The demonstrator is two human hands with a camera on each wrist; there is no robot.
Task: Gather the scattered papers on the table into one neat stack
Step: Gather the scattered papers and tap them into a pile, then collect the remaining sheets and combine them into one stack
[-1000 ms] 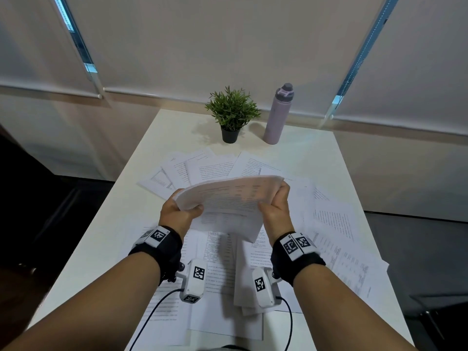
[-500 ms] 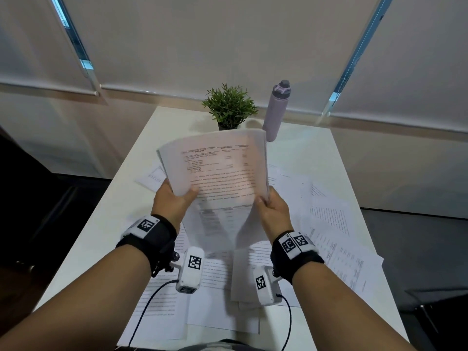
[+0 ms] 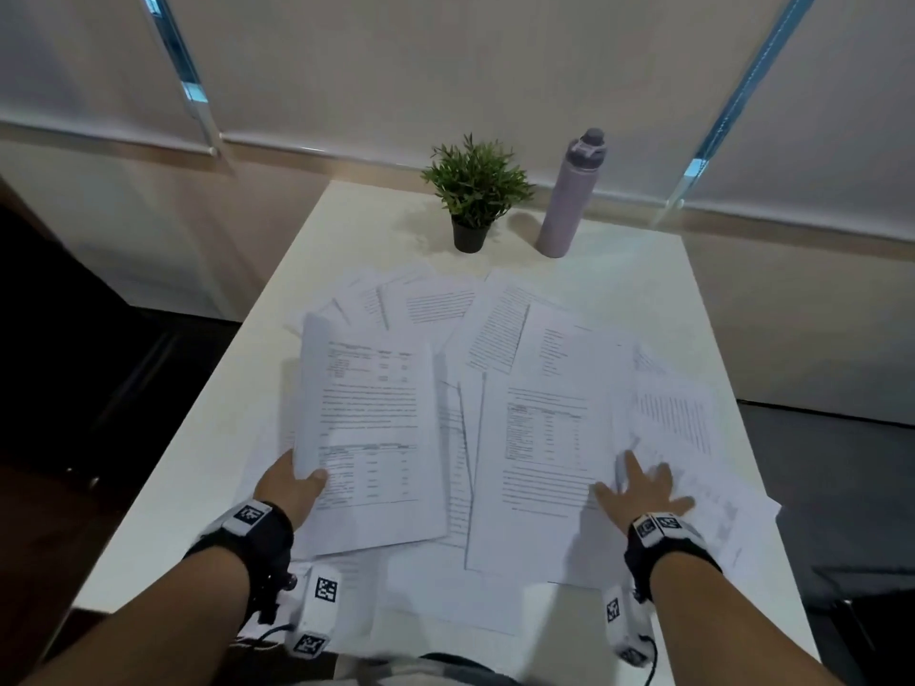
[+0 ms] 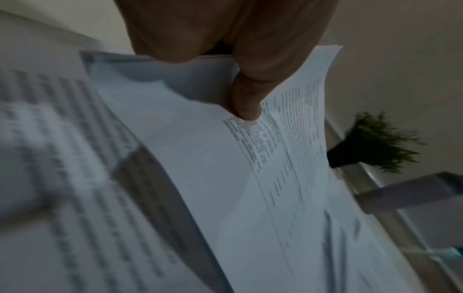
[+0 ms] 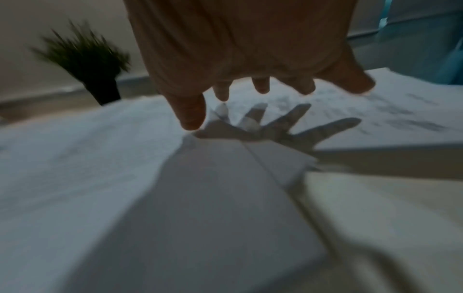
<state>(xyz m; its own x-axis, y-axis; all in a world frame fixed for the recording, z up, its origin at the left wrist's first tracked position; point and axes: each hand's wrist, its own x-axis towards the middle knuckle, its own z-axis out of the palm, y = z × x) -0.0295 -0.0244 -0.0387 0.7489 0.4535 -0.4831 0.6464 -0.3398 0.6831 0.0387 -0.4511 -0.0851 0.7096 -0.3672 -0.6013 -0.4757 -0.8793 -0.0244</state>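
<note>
Printed white sheets lie scattered over the white table [image 3: 317, 230]. My left hand [image 3: 292, 482] grips the near left edge of a gathered bundle of papers [image 3: 371, 428], thumb on top; in the left wrist view the thumb [image 4: 246, 103] presses the bundle [image 4: 225, 158] from above. My right hand [image 3: 641, 487] hovers with fingers spread just over the loose papers [image 3: 544, 453] on the right. The right wrist view shows the spread fingers [image 5: 261, 85] above their shadow on the sheets [image 5: 75, 148], holding nothing.
A small potted plant [image 3: 473, 190] and a lilac bottle [image 3: 569, 195] stand at the table's far edge. More sheets [image 3: 431, 304] fan out in the middle, and some [image 3: 718, 507] overhang the right edge. Window blinds hang behind the table.
The bundle, held upright by both hands before, has come down flat to the left. My right hand has let go of it and moved right over the loose sheets.
</note>
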